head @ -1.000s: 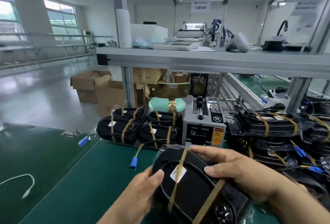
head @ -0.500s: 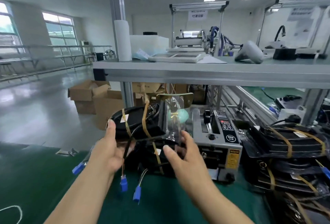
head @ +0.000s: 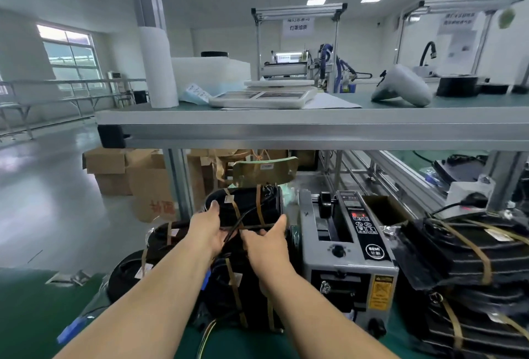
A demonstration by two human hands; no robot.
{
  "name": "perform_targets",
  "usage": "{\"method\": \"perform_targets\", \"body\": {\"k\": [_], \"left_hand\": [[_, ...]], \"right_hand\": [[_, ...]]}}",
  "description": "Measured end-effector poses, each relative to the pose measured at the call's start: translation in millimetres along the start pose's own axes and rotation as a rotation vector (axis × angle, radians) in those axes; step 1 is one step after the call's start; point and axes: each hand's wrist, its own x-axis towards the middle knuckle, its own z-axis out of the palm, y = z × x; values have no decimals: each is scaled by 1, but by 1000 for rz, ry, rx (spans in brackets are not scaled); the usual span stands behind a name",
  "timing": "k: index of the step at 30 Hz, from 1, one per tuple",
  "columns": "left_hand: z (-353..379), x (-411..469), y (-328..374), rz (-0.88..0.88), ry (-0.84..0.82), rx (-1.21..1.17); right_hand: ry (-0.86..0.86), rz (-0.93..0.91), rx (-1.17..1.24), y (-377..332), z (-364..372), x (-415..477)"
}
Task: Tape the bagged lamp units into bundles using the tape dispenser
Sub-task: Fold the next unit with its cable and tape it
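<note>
A black taped lamp bundle (head: 246,205) with tan tape bands sits on top of a pile of taped bundles (head: 237,290) left of the grey tape dispenser (head: 347,261). My left hand (head: 207,230) holds its left side, thumb up on the top edge. My right hand (head: 267,240) holds its lower right edge, thumb raised along the side. The fingers of both hands are hidden under the bundle. More taped bundles (head: 469,261) are stacked right of the dispenser.
A metal shelf (head: 315,127) runs overhead, close above the pile, carrying foam rolls and trays. Cardboard boxes (head: 126,175) stand on the floor behind. The green bench mat (head: 34,315) lies at the lower left, with blue wire connectors (head: 70,330) hanging by its edge.
Both hands carried the taped bundle from my lap area up and forward, and it now rests on the pile left of the dispenser. The view has tilted upward.
</note>
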Motion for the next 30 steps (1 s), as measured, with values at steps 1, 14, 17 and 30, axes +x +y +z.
{"method": "perform_targets", "body": {"k": [1, 14, 17, 30], "left_hand": [[2, 6, -2, 0, 2, 2], [9, 26, -8, -20, -8, 84], [12, 27, -14, -39, 23, 93], [9, 27, -7, -68, 85, 95]], "right_hand": [[12, 21, 14, 1, 1, 4], [69, 61, -10, 14, 5, 14], [96, 80, -38, 15, 1, 15], [87, 96, -9, 19, 0, 7]]}}
